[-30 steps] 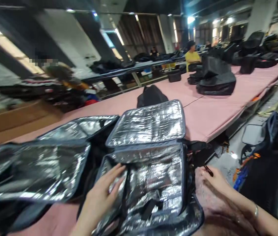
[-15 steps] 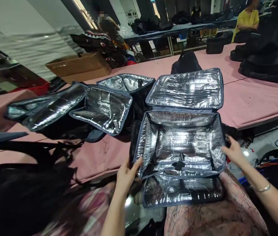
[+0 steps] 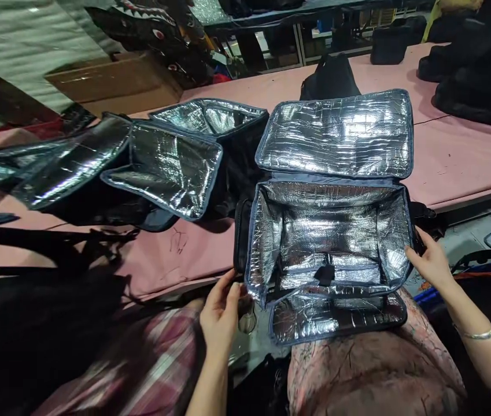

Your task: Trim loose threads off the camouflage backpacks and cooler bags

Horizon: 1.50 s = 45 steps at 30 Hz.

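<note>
A black insulated cooler bag [image 3: 329, 234] with a silver foil lining stands open before me at the table edge. Its foil-lined lid [image 3: 336, 136] is folded back on the far side, and a foil-lined front flap [image 3: 340, 315] hangs toward my lap. My right hand [image 3: 432, 260] grips the right wall, thumb inside the rim and fingers outside. By the lower left corner is my left hand [image 3: 221, 312], thumb off the rim and apart from the fingers. Those fingertips reach the underside of the black side pocket [image 3: 242, 234]; whether they press on it I cannot tell.
More foil-lined bags [image 3: 167, 167] lie open on the pink-covered table [image 3: 457, 156] to the left. Black bags [image 3: 479, 86] are piled at the far right. A cardboard box [image 3: 115, 81] stands at the back left. Dark fabric [image 3: 41, 341] fills the near left.
My left thumb has come off the bag's left rim, and that hand sits lower. My right hand keeps its hold. The view has tipped downward, and the bag appears slightly farther right.
</note>
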Each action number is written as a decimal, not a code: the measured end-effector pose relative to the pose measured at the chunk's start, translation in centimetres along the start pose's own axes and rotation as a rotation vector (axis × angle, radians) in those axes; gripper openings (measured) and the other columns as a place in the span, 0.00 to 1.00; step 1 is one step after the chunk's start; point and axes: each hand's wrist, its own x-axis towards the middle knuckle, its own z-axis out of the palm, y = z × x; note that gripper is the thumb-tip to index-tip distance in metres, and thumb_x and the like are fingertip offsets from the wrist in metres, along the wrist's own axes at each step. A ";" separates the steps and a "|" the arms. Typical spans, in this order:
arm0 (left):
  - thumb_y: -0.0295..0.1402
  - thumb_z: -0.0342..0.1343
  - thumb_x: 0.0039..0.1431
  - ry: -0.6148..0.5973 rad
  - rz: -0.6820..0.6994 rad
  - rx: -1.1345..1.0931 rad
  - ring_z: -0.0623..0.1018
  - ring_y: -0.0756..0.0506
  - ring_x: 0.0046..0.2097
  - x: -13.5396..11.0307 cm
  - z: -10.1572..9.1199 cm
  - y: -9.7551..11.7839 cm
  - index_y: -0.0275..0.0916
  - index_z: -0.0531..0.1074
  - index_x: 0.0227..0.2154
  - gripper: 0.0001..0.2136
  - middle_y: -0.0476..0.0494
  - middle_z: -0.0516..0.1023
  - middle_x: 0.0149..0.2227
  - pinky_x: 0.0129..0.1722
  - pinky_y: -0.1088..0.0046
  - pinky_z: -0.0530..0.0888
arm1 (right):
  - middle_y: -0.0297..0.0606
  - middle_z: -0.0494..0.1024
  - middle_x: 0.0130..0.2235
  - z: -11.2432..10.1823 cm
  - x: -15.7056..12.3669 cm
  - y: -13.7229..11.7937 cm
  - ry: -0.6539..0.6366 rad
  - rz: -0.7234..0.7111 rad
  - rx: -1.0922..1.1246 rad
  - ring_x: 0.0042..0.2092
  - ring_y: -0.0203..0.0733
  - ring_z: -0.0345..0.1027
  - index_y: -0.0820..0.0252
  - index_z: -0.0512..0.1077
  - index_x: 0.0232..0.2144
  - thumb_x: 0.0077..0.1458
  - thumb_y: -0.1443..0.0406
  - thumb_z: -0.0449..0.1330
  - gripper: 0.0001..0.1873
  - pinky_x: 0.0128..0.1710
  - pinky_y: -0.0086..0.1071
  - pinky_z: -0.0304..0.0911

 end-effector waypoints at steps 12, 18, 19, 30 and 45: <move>0.27 0.53 0.53 -0.184 1.254 0.672 0.77 0.49 0.35 1.2 0.5 -1.0 0.47 0.72 0.27 0.07 0.51 0.80 0.31 0.43 0.67 0.70 | 0.42 0.75 0.43 -0.9 3.8 0.2 0.188 0.114 0.535 0.43 0.46 0.70 0.61 0.68 0.48 0.38 0.67 0.61 0.29 0.42 0.38 0.67; 0.29 0.49 0.55 -0.573 1.293 0.664 0.78 0.49 0.39 2.8 1.3 1.6 0.48 0.74 0.33 0.10 0.50 0.80 0.36 0.41 0.70 0.71 | 0.44 0.77 0.40 -2.7 7.5 1.6 0.308 0.146 0.607 0.39 0.46 0.72 0.65 0.70 0.41 0.31 0.69 0.60 0.27 0.38 0.37 0.67; 0.28 0.49 0.55 -0.558 1.335 0.624 0.78 0.48 0.39 2.9 1.4 1.9 0.47 0.74 0.36 0.11 0.49 0.80 0.36 0.41 0.70 0.71 | 0.44 0.77 0.39 -3.1 8.1 2.0 0.314 0.147 0.601 0.38 0.46 0.72 0.65 0.70 0.41 0.31 0.69 0.60 0.27 0.36 0.36 0.67; 0.31 0.45 0.57 -0.484 0.945 0.624 0.73 0.48 0.30 1.9 2.6 7.3 0.40 0.71 0.33 0.09 0.47 0.76 0.28 0.30 0.72 0.67 | 0.45 0.74 0.45 -4.9 7.2 1.5 0.250 -0.127 0.082 0.46 0.47 0.68 0.65 0.68 0.46 0.40 0.68 0.55 0.25 0.48 0.41 0.62; 0.41 0.42 0.59 -0.688 0.697 0.684 0.73 0.46 0.31 3.1 2.6 8.0 0.42 0.71 0.29 0.14 0.46 0.73 0.28 0.30 0.72 0.68 | 0.33 0.77 0.28 -5.9 -0.2 -1.6 -0.459 -0.322 -0.605 0.30 0.38 0.68 0.55 0.74 0.30 0.50 0.70 0.52 0.11 0.27 0.27 0.50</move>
